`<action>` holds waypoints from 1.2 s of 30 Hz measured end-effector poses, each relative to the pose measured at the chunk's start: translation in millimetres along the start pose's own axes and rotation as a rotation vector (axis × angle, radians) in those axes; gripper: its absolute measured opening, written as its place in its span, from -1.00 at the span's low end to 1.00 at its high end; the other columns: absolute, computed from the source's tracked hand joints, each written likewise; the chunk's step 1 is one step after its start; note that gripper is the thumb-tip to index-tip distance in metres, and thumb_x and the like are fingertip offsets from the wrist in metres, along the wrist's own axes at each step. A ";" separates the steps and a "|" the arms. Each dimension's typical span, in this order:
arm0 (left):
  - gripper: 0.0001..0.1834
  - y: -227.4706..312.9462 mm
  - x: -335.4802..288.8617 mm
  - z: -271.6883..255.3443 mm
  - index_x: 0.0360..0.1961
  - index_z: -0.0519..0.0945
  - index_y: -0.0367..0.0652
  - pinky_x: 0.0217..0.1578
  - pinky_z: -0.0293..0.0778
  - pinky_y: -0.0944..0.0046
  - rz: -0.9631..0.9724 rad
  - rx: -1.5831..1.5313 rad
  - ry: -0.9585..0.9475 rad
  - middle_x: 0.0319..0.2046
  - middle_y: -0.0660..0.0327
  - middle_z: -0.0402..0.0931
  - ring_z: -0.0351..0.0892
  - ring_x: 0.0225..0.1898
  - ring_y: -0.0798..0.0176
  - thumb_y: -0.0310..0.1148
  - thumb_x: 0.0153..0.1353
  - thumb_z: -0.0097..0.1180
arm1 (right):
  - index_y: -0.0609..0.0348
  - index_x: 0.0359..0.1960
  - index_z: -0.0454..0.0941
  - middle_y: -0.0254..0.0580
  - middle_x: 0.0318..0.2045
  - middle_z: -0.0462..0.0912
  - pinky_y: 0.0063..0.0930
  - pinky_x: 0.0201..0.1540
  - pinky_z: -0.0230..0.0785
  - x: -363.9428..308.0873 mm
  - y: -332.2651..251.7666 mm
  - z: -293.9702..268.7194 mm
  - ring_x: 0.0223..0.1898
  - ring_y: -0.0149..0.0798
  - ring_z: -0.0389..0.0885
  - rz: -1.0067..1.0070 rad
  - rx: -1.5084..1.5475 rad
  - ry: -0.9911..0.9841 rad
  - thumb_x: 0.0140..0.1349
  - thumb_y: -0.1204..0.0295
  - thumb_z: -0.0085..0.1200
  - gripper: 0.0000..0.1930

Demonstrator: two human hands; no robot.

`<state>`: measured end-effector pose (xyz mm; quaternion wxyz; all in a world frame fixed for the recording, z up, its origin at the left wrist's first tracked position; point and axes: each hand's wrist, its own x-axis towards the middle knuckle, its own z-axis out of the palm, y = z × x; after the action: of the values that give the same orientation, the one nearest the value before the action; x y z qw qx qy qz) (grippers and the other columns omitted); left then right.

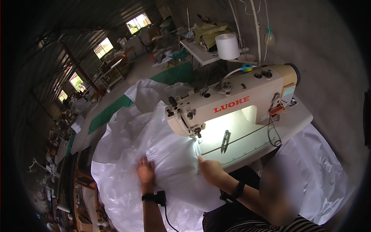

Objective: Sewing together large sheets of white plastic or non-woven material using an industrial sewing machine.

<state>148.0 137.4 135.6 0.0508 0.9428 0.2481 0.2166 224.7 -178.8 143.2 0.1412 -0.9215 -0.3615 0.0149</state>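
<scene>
Glossy white sheeting (170,143) lies bunched over the left of the sewing machine's table, its edge running up to the needle area. My left hand (146,170) rests on it with fingers stretched out, pressing its surface. At the sheeting's right edge, just below the presser foot, my right hand (211,170) has its fingers closed, seemingly pinching that edge; part of the grip is hidden. Above both hands stands the cream sewing machine (232,100), its lamp lighting the bed. A pair of thread snips (225,141) lies on the bed, right of the needle.
A white thread cone (227,46) stands behind the machine. Dark thread (274,135) hangs looped at its right end. More white sheeting (317,170) drapes at the right. A cable runs from my left wrist strap (154,198). Green cloth (174,74) lies on the floor behind.
</scene>
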 end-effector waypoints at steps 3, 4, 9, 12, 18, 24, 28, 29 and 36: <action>-0.42 -8.8 17.0 -3.9 0.22 0.44 -0.25 0.19 0.42 -0.01 0.056 -0.011 -0.004 0.17 -0.17 0.46 0.47 0.17 -0.26 -0.26 0.20 0.23 | 0.40 0.31 0.28 -0.04 -0.56 0.66 -0.21 -0.49 0.52 -6.0 4.5 -3.2 -0.53 -0.03 0.70 0.017 0.188 0.055 0.27 0.46 0.04 -0.44; -0.41 -0.8 16.2 -15.1 0.23 0.43 -0.25 0.25 0.37 -0.01 0.131 -0.033 0.004 0.20 -0.16 0.44 0.41 0.23 -0.25 -0.28 0.20 0.23 | 0.36 0.33 0.27 0.00 -0.54 0.68 -0.14 -0.49 0.53 -15.3 8.6 -3.7 -0.53 0.03 0.69 0.016 0.303 0.099 0.30 0.45 0.02 -0.44; -0.33 100.6 -72.6 -102.7 0.22 0.43 -0.23 0.21 0.35 -0.01 0.268 -0.529 0.001 0.25 -0.02 0.40 0.43 0.22 -0.11 -0.31 0.08 0.35 | 0.29 0.39 0.14 0.19 -0.49 0.65 -0.10 -0.29 0.53 -88.0 27.3 0.4 -0.38 0.19 0.69 0.028 0.623 0.019 0.35 0.26 0.12 -0.33; -0.30 155.1 -148.2 -103.5 0.17 0.48 -0.14 0.09 0.40 0.00 0.466 -0.301 -0.165 0.13 0.06 0.50 0.51 0.09 -0.01 -0.24 -0.03 0.45 | 0.28 0.38 0.16 0.19 -0.46 0.66 -0.14 -0.29 0.54 -114.4 34.5 2.6 -0.38 0.15 0.71 0.042 0.803 0.014 0.34 0.26 0.14 -0.33; -0.79 168.2 -177.8 -84.3 -0.31 0.63 -0.08 -0.12 0.41 0.08 0.189 -0.405 -0.044 -0.23 0.21 0.65 0.61 -0.20 0.07 -0.47 0.01 0.37 | 0.28 0.29 0.31 0.16 -0.39 0.69 -0.23 -0.29 0.55 -139.1 47.2 1.4 -0.35 0.11 0.72 0.173 1.132 -0.193 0.44 0.33 0.00 -0.54; -0.87 218.0 -221.7 -67.9 -0.24 0.57 0.00 -0.22 0.43 0.18 0.567 -0.458 -0.223 -0.26 0.27 0.62 0.63 -0.26 0.23 -0.34 0.16 0.15 | 0.26 0.25 0.37 0.10 -0.37 0.68 -0.14 -0.21 0.53 -133.5 51.3 -8.5 -0.27 0.11 0.70 0.107 0.788 -0.006 0.42 0.10 0.01 -0.46; -0.75 227.1 -269.6 -49.3 -0.12 0.60 -0.07 -0.11 0.48 0.15 0.865 -0.475 -0.467 -0.21 0.18 0.60 0.62 -0.13 0.19 -0.29 0.18 0.16 | 0.26 0.26 0.36 0.06 -0.37 0.69 -0.13 -0.38 0.52 -122.1 42.8 -12.2 -0.43 0.10 0.69 0.022 0.526 0.064 0.38 0.17 0.07 -0.46; -0.72 222.9 -282.4 -40.9 -0.05 0.59 -0.12 -0.04 0.48 0.14 0.801 -0.638 -0.657 -0.16 0.14 0.60 0.63 -0.08 0.18 -0.30 0.24 0.14 | 0.30 0.29 0.34 -0.06 -0.47 0.68 -0.22 -0.50 0.51 -121.9 39.1 -11.0 -0.53 0.01 0.67 -0.037 0.455 0.124 0.31 0.33 0.09 -0.45; -0.65 80.4 -319.5 89.7 0.15 0.46 -0.17 0.06 0.51 0.16 -0.785 -1.890 -0.681 0.13 0.14 0.49 0.55 0.09 0.13 -0.27 0.42 0.00 | 0.42 0.28 0.33 -0.08 -0.56 0.61 -0.28 -0.57 0.48 -136.4 23.2 3.1 -0.59 -0.11 0.65 -0.089 0.152 0.069 0.23 0.53 0.08 -0.44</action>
<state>-27.4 -88.1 -51.4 0.8906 0.3871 0.2381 0.0155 139.1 -285.7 123.8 0.2235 -0.8911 -0.3950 0.0041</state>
